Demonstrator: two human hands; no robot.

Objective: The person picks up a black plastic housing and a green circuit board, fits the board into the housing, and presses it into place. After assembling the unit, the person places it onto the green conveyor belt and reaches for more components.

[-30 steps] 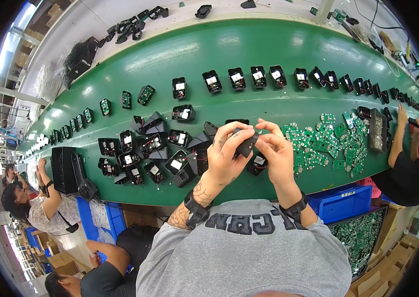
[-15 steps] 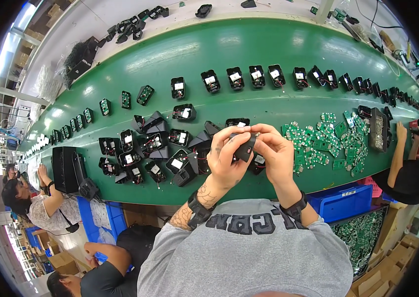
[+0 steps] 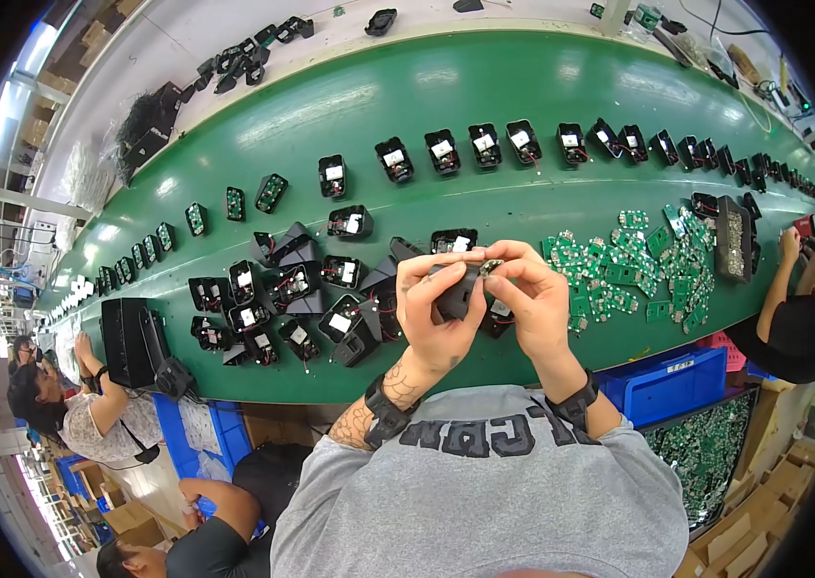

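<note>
Circuit-board pile lies on green counter. Left hand grips black housing, left of pile. Right hand pinches small part at housing edge, just left of pile; part type unclear. Open housings: clustered farther left of pile. Parts tray: right of pile.

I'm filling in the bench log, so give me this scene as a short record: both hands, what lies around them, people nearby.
Left hand: holds a black piece
Right hand: pinches a part, too small to identify, by the piece
Table: green
Left of hands: cluster of cases, black
Beyond hands: row of cases
Right of hands: loose boards, then a black tray
Below table edge, right: blue bin
People: co-worker at right, others at left
</note>
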